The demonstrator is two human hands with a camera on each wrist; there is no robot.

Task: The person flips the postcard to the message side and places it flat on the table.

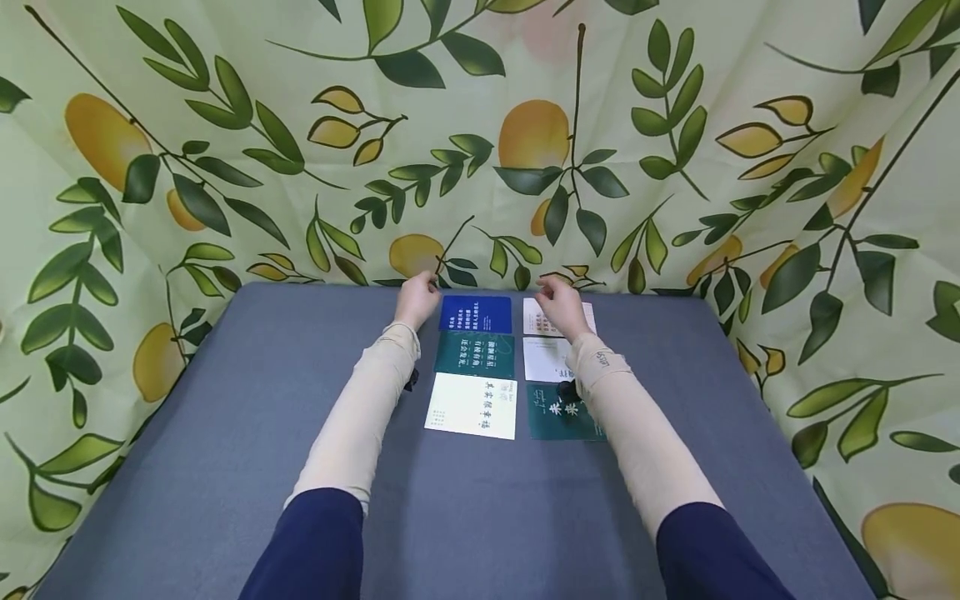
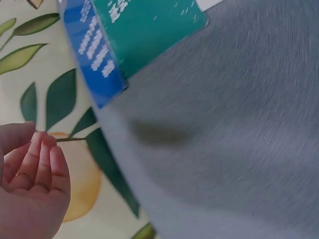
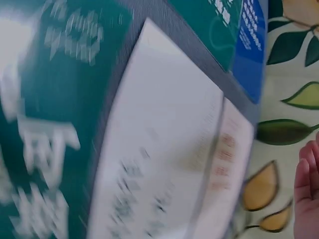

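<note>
My left hand (image 1: pixel 418 300) hovers just left of a blue card (image 1: pixel 487 315) at the table's far edge, its fingers loosely bent and holding nothing. Below the blue card lie a dark green card (image 1: pixel 491 354) and a white card with dark characters (image 1: pixel 459 404), making one column. A second column has a pale card with reddish print (image 1: pixel 531 317), a white card (image 1: pixel 542 354) and a dark green card (image 1: pixel 551 423). Over the pale card hangs my right hand (image 1: pixel 562 307), holding nothing and partly hiding it; the right forearm covers edges of the lower two.
The cards lie on a grey tabletop (image 1: pixel 465 517). Behind the table hangs a leaf-and-fruit patterned cloth (image 1: pixel 465 92), meeting its far edge and running along both sides. A small black object (image 1: pixel 567 392) sits under the right wrist.
</note>
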